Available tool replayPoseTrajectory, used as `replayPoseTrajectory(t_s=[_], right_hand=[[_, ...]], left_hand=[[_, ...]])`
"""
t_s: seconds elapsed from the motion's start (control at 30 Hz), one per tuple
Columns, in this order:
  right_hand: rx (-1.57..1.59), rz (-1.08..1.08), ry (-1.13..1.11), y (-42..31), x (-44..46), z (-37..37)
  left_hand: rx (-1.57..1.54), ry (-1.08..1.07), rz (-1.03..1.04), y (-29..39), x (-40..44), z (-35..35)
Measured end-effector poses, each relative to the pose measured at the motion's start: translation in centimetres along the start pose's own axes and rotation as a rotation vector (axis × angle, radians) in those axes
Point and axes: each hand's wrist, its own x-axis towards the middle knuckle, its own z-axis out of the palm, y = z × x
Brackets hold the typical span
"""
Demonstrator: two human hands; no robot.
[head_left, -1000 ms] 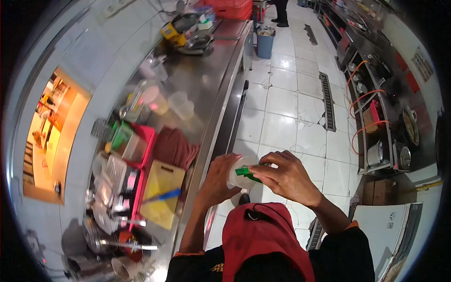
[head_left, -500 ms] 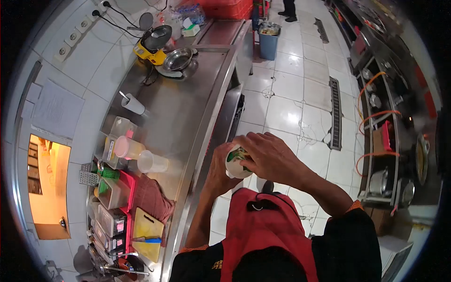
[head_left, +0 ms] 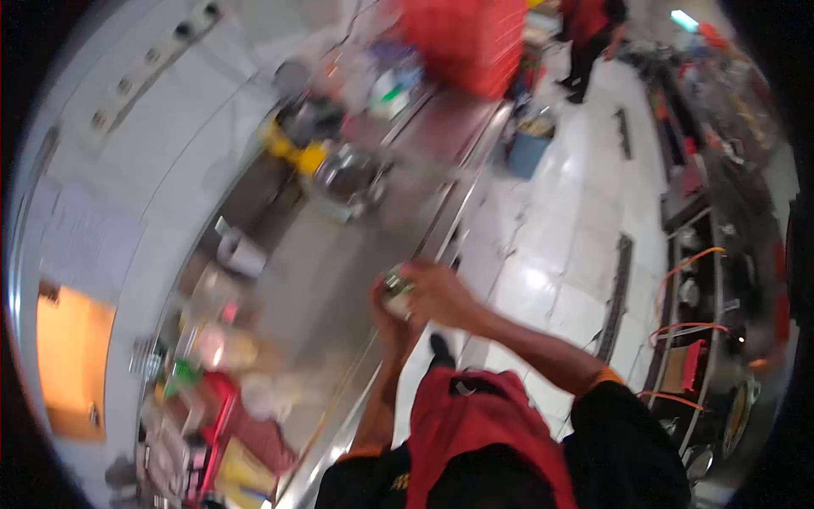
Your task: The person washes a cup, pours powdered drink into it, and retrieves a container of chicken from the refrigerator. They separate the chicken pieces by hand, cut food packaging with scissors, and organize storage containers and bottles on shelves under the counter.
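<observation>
A pale round cup (head_left: 398, 300) with something green in its mouth is held up in front of the person, at the near edge of a steel bench and above its surface as seen from the head. The left hand (head_left: 390, 321) wraps the cup from the left and below, its fingers curled around the side. The right hand (head_left: 443, 293) comes in from the right and covers part of the cup; blur hides its fingers, so I cannot tell whether they are wide, narrow or pinching anything. Below the hands is the person's red apron (head_left: 479, 416), worn over black clothing. The bench (head_left: 326, 267) runs along the left. Near its lower end lie a dark red cloth (head_left: 259, 437) and a yellow board (head_left: 240, 473); farther up stand a white tumbler (head_left: 243, 254), tilted in the view, and a steel bowl (head_left: 349, 176) beside a yellow device (head_left: 292, 151). A red crate (head_left: 462, 51) sits at the far end. On the white tiled floor, past the bench, are a blue-grey bin (head_left: 532, 154) and another person (head_left: 583, 59), standing. Orange hoses (head_left: 691, 327) loop along a rack on the right.
</observation>
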Motion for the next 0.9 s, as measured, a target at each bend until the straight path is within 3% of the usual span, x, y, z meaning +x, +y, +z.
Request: replayPoseTrajectory(t_s=[0.03, 0.07, 0.1, 0.13, 0.17, 0.23, 0.4, 0.5, 0.6, 0.7, 0.9], right_hand=[[0.081, 0.003, 0.034, 1.7, 1.7, 0.4], [-0.202, 0.134, -0.084, 1.9, 3.6, -0.1], [-0.198, 0.004, 0.009, 4.7, 5.0, 1.0], [-0.161, 0.132, -0.115, 6.4, 6.7, 1.6], [-0.277, 0.058, -0.031, 2.9, 7.7, -0.9], [-0.314, 0.161, -0.097, 5.3, 10.2, 0.0], [-0.184, 0.237, -0.137, 12.4, 12.6, 3.8], [0.009, 0.375, -0.240, 8.1, 13.4, -0.8], [-0.058, 0.038, -0.050, 12.3, 13.2, 3.0], [-0.092, -0.150, 0.036, 13.2, 12.8, 3.6], [-0.041, -0.077, -0.156, 13.1, 13.0, 3.9]], left_hand=[[-0.157, -0.009, -0.036, -5.4, 2.1, -1.7], [0.113, -0.051, -0.061, -3.9, 3.7, -1.0], [0.384, -0.099, -0.075, -2.1, 5.2, -0.1], [0.487, 0.007, -0.096, 0.7, 6.6, 2.7], [0.565, 0.027, -0.048, 0.8, 7.7, 3.3], [0.656, 0.039, 0.049, -0.6, 9.7, 3.0], [0.771, 0.074, 0.164, -3.7, 12.9, 1.4], [0.840, 0.096, 0.196, -5.5, 14.2, -0.1], [0.893, 0.113, 0.219, -6.7, 15.0, -1.2], [0.940, 0.135, 0.229, -7.8, 15.3, -1.9], [1.008, 0.155, 0.244, -9.2, 15.9, -2.7]])
